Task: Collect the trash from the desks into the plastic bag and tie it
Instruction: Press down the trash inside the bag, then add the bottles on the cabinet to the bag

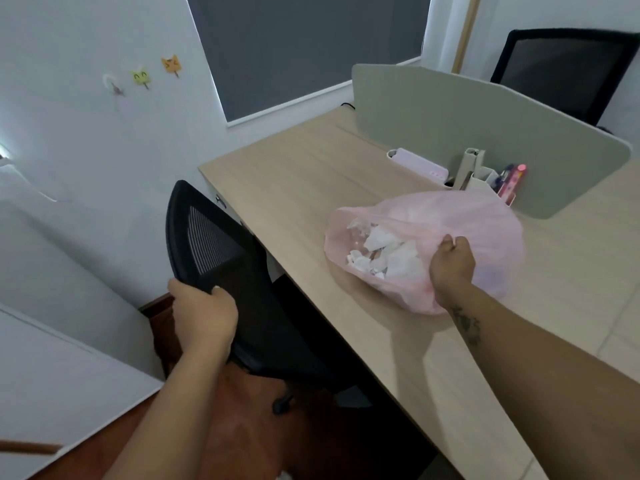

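A pale wooden desk (304,174) runs along a white wall below a window with a grey blind (311,46), and a grey-green divider (485,126) stands along its far side. A black mesh chair (221,244) sits at the desk's near edge, its back tilted toward the camera. A second black chair (568,71) shows beyond the divider. On the desktop, just in front of the divider, lies a pink plastic bag (485,220), its mouth open toward the left. The person's right hand (452,263) is closed in a fist on the bag's rim, bunching the plastic at the near side of the opening. The left hand (204,313) grips the top edge of the near chair's back, fingers curled over it and thumb on the facing side. Crumpled white paper trash (388,251) fills the bottom of the bag. Behind the bag, against the divider, stand a white organiser (481,174) holding pens and a pink case (419,164). Three cat-shaped hooks (142,76) hang on the wall.
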Demonstrator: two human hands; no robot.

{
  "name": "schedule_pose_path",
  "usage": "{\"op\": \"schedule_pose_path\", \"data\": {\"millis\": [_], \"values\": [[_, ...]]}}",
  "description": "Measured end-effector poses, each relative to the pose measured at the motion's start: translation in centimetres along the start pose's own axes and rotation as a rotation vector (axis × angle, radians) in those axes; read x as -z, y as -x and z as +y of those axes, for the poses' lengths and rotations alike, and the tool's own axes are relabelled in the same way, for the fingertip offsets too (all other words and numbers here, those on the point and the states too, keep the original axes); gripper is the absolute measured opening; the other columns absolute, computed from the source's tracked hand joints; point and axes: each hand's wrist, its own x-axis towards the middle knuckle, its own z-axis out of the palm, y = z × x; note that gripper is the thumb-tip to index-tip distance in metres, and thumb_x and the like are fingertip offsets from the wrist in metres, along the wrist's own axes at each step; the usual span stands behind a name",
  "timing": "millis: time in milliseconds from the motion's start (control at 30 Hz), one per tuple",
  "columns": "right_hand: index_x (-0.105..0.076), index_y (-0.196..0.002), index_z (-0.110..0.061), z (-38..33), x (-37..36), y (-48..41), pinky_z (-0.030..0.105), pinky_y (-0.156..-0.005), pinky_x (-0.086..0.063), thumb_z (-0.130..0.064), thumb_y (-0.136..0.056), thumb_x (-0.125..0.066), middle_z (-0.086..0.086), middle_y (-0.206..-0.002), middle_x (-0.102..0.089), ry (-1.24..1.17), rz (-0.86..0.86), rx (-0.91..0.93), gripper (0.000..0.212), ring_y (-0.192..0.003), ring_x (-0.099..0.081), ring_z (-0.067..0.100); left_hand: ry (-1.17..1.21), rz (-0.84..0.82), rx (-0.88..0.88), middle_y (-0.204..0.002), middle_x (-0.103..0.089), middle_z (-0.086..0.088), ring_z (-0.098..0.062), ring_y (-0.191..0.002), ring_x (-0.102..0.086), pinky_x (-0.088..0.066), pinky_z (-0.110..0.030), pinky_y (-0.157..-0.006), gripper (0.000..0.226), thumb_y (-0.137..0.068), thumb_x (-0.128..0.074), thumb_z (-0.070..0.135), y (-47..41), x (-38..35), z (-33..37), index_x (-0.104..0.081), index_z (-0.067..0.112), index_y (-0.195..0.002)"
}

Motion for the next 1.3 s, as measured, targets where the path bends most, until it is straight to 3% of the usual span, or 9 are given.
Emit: {"op": "schedule_pose_path", "data": {"millis": [100,200,467,633,700,767,867,1033,1300], "values": [[-0.052,-0.114,-0.002,-0.1,-0.3,-0.6,0.033,-0.080,-0.036,-0.032,-0.104,-0.031,0.024,-0.113,-0.059,-0.014,-0.006,0.011,0.038,-0.104,-0.054,0.039,-0.292,-0.094,-0.138,-0.162,-0.006,-0.015,-0.045,-0.140,-0.022,-0.025,-0.060,-0.112,0.092,-0.091,-0.056,0.040,1.0,-0.6,1.3,0.005,0.014,-0.154],[-0.052,-0.106,-0.002,-0.2,-0.1,-1.1,0.030,-0.077,-0.033,-0.030,-0.104,-0.032,0.016,-0.097,-0.055,0.005,0.024,0.030,0.035,-0.091,-0.052,0.032,-0.584,-0.227,-0.395,-0.160,0.030,-0.005,-0.041,-0.148,0.012,0.000,-0.062,-0.117,0.114,-0.082,-0.052,0.070,-1.4,-2.2,4.7,0.031,0.027,-0.148],[-0.046,-0.089,-0.012,-0.2,0.7,-0.3,0.039,-0.066,-0.040,-0.027,-0.102,-0.036,0.010,-0.081,-0.057,0.233,0.148,0.217,0.023,-0.075,-0.051,0.030,-0.669,-0.576,-0.705,-0.156,0.038,-0.004,-0.048,-0.143,0.022,0.000,-0.070,-0.111,0.129,-0.064,-0.055,0.087,-10.0,-18.0,12.4,0.033,0.039,-0.144],[-0.040,-0.082,-0.020,0.9,0.0,1.2,0.039,-0.059,-0.040,-0.026,-0.101,-0.036,0.008,-0.074,-0.056,0.311,0.235,0.123,0.019,-0.069,-0.052,0.033,-0.705,-0.750,-0.739,-0.162,0.024,-0.005,-0.047,-0.146,0.000,-0.016,-0.063,-0.113,0.132,-0.062,-0.062,0.083,-11.5,-27.2,10.9,0.028,0.037,-0.148],[-0.039,-0.083,-0.021,1.6,-0.4,2.2,0.036,-0.055,-0.037,-0.026,-0.100,-0.035,0.007,-0.071,-0.055,0.351,0.244,0.089,0.018,-0.066,-0.051,0.033,-0.652,-0.753,-0.711,-0.163,-0.004,-0.010,-0.043,-0.141,-0.021,-0.027,-0.056,-0.109,0.106,-0.078,-0.059,0.071,-12.1,-29.6,9.7,0.000,0.027,-0.154],[-0.036,-0.083,-0.022,2.8,-0.6,3.6,0.035,-0.053,-0.035,-0.027,-0.100,-0.035,0.006,-0.066,-0.053,0.419,0.266,0.051,0.018,-0.063,-0.051,0.035,-0.583,-0.755,-0.726,-0.144,-0.041,-0.021,-0.043,-0.126,-0.042,-0.039,-0.049,-0.098,0.054,-0.095,-0.050,0.045,-12.9,-30.9,8.4,-0.040,0.009,-0.134],[-0.036,-0.088,-0.020,4.1,-0.8,5.4,0.038,-0.053,-0.040,-0.027,-0.100,-0.033,0.008,-0.064,-0.053,0.525,0.294,-0.010,0.014,-0.061,-0.052,0.037,-0.310,-0.745,-0.714,-0.113,-0.060,-0.029,-0.040,-0.103,-0.058,-0.041,-0.036,-0.077,0.020,-0.098,-0.039,0.013,-12.9,-31.0,8.4,-0.053,-0.001,-0.099],[-0.043,-0.106,-0.015,-1.8,0.3,1.9,0.043,-0.060,-0.046,-0.022,-0.100,-0.035,0.015,-0.073,-0.056,0.505,0.447,0.121,0.013,-0.067,-0.054,0.038,0.133,-0.641,-0.366,-0.122,-0.060,-0.022,-0.036,-0.109,-0.059,-0.049,-0.039,-0.092,0.033,-0.098,-0.032,0.014,-13.5,-29.2,17.3,-0.054,0.000,-0.119],[-0.049,-0.102,-0.010,-18.8,-1.2,-4.1,0.039,-0.068,-0.037,-0.023,-0.103,-0.033,0.011,-0.084,-0.055,0.146,0.418,0.516,0.020,-0.075,-0.048,0.029,0.611,-0.215,-0.301,-0.120,-0.060,-0.013,-0.032,-0.105,-0.060,-0.053,-0.047,-0.093,0.033,-0.099,-0.026,0.024,-19.6,-13.9,31.9,-0.052,0.012,-0.115]]}}
